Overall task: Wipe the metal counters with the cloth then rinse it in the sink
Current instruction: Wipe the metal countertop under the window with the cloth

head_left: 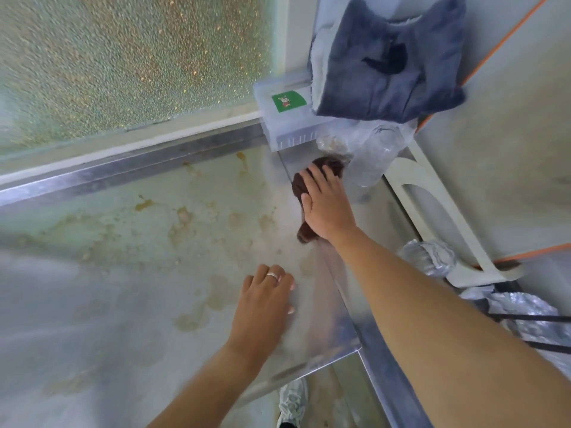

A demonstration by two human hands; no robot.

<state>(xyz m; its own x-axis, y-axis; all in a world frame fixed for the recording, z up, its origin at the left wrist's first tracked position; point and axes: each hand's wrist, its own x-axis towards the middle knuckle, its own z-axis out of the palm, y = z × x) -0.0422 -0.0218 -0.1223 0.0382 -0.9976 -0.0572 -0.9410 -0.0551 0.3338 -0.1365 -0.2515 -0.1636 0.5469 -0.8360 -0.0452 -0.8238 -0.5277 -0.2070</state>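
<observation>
A stained metal counter [154, 242] fills the lower left of the head view, with brownish marks across it. A dark brown cloth [332, 168] lies at the counter's far right corner. My right hand [326, 208] presses flat on the cloth with straight fingers. My left hand [262, 304], with a ring on one finger, rests flat on the counter near its right edge, holding nothing. No sink is in view.
A clear plastic box [287, 118] with a green label stands at the back corner, a blue-grey towel [389, 63] above it. Clear plastic bottles [370, 162] sit beside the cloth. A white frame [432, 208] and crumpled foil [429, 257] lie right of the counter. Frosted glass [123, 63] backs it.
</observation>
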